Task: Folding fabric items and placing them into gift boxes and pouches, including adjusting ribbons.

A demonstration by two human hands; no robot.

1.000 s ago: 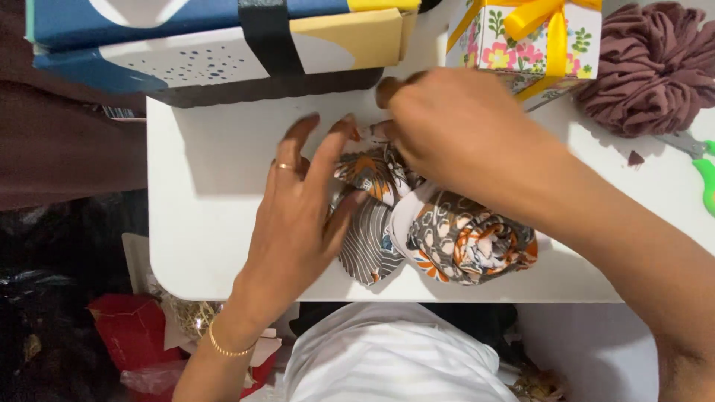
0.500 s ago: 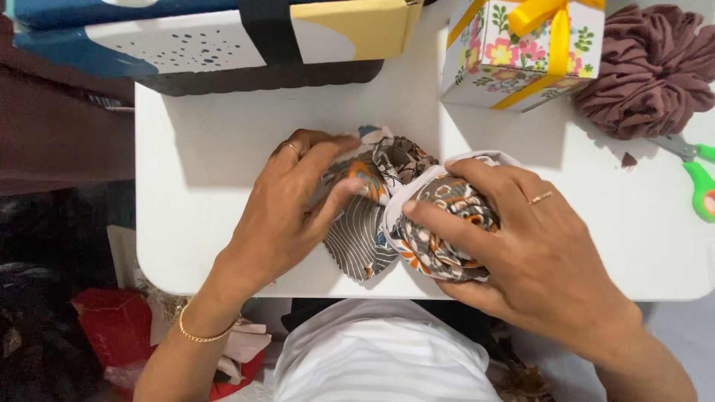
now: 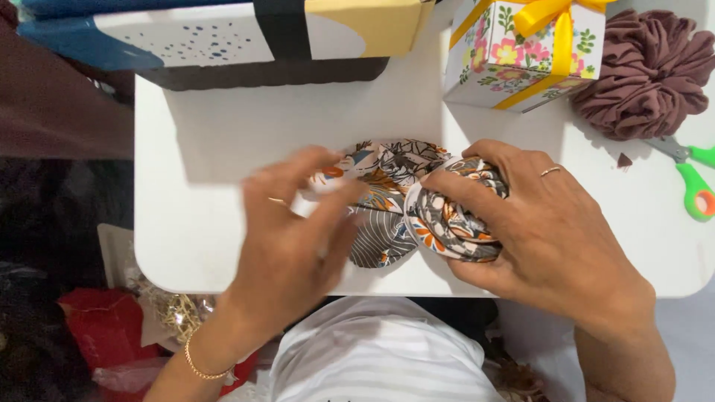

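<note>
Left hand [image 3: 294, 223] just lifted off the patterned cloth bundle [image 3: 406, 201], fingers loose and blurred; right hand [image 3: 536, 223] still clamps its rolled end.

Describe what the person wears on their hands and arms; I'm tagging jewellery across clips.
Both forearms are bare, with no sleeves in view. The left hand has a thin gold ring on one finger, blurred here, and a fine gold bead bracelet at the wrist. The right hand wears a slim gold band on one finger; its wrist shows nothing. No gloves or watch are visible.
</note>
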